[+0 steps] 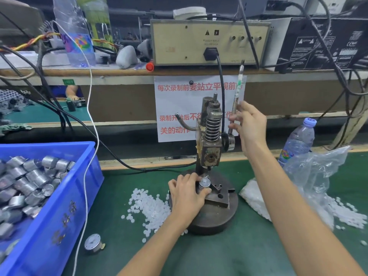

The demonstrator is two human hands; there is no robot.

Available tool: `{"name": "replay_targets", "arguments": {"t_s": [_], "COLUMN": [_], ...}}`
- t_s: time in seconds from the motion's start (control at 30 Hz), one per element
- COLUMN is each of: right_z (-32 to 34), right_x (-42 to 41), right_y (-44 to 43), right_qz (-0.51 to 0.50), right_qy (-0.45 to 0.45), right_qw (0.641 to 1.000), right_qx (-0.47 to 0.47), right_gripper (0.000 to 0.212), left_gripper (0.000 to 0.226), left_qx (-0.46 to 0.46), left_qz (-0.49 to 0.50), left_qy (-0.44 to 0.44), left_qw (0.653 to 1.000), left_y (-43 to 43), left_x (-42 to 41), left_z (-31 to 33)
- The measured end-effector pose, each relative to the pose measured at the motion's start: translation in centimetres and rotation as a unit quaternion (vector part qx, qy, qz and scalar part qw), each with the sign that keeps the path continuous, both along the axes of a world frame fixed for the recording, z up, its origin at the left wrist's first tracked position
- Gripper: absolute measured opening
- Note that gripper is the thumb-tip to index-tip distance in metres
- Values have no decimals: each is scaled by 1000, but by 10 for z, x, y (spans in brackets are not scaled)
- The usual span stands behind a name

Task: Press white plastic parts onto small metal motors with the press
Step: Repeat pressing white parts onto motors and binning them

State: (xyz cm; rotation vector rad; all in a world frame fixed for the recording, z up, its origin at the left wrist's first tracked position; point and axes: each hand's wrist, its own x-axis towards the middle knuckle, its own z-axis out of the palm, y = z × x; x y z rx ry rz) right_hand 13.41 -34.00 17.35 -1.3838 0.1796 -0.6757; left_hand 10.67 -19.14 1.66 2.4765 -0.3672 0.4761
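A small hand press with a coil spring stands on a round dark base on the green mat. My left hand holds a small silver motor on the fixture block under the ram. My right hand grips the press's upright lever, which stands nearly vertical. Loose white plastic parts lie scattered on the mat left of the base. A blue bin at the left holds several metal motors.
One motor lies on the mat in front of the bin. A clear plastic bag of white parts and a water bottle sit at the right. A white cable crosses the bin. A shelf with power units runs behind.
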Motion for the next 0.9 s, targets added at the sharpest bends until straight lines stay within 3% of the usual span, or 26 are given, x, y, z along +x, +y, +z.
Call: {"name": "replay_targets", "arguments": {"t_s": [0.17,0.33,0.43,0.73,0.9], "right_z": [-77,-145,-162,-152,-156], "right_x": [-46,-83,-96,-135,-169], "right_y": [1,12,16,6,-17], "right_qz": [-90,12,52,197,212], "right_qy": [-27,118,161,195,215], "right_qw": [994,983,973,960,953], "right_qx": [-58,-144,-158,-47,5], "right_gripper": [32,24,26,15,17], "left_gripper": [37,39,39,32,33], "left_qx": [10,-20,-40,-123,-102], "left_qz": [3,14,7,-103,-161], "left_qy": [2,6,-22,-26,-11], "left_qw": [1000,1000,999,987,982], "left_y": [-1,0,5,1,-21], "left_x": [-2,-9,-20,-82,-106], "left_z": [-1,1,-1,-14,-17]}}
